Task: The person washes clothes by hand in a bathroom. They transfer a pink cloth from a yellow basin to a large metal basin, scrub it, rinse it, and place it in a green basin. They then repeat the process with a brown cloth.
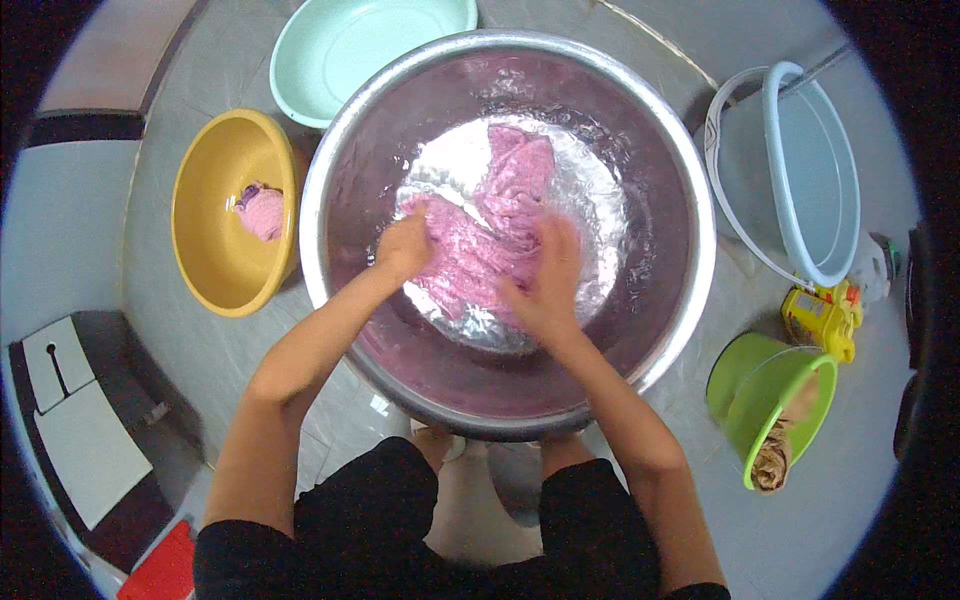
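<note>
A wet pink cloth (pixel 475 255) lies crumpled in shallow water at the bottom of a large metal basin (pixel 702 215). Its upper end bends toward the far side of the basin. My left hand (pixel 405 245) is closed on the cloth's left edge. At the cloth's right side is my right hand (pixel 550 285), slightly blurred, with thumb and fingers stretched apart against the fabric. Part of the cloth is hidden behind that hand.
A yellow basin (pixel 190 215) with a small pink and purple cloth (pixel 262 212) stands left; a mint-green basin (pixel 365 45) is beyond. On the right are a tilted pale-blue bucket (pixel 825 180), a yellow bottle (pixel 815 318) and a green bucket (pixel 740 385) holding something brown.
</note>
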### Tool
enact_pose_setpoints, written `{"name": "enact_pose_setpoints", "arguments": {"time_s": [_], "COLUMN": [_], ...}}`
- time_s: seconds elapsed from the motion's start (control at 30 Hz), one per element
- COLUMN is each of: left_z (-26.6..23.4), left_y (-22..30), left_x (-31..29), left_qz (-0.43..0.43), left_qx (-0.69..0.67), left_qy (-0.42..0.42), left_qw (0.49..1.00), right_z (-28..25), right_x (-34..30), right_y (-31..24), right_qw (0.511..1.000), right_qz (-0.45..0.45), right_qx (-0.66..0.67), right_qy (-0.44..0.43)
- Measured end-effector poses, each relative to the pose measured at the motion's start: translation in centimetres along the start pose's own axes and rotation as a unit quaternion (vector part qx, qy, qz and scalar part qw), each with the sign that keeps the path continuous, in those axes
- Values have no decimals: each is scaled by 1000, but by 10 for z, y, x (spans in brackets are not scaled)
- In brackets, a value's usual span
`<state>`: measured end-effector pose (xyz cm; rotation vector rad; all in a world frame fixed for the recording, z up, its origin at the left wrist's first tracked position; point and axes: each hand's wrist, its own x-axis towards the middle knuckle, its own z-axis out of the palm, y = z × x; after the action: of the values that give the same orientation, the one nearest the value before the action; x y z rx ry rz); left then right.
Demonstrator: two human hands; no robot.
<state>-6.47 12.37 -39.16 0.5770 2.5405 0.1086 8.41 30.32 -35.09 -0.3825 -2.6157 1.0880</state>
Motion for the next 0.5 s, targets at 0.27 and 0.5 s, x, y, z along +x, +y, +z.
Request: {"name": "enact_pose_setpoints", "arguments": {"time_s": [0.27, 0.5], "left_z": [-131, -163], "left_y": [90, 39], "left_x": [-116, -152], "left_qz": [363, 149], "left_qx": [-351, -665], "left_qy": [-113, -24], "left_qw": [856, 732], "right_z": [8, -56], "right_x": [-3, 0], "right_y": [1, 21], "right_qw": [948, 928], "right_qz": [-84, 69], "right_qx": [260, 231], "right_qy": [-161, -283]}}
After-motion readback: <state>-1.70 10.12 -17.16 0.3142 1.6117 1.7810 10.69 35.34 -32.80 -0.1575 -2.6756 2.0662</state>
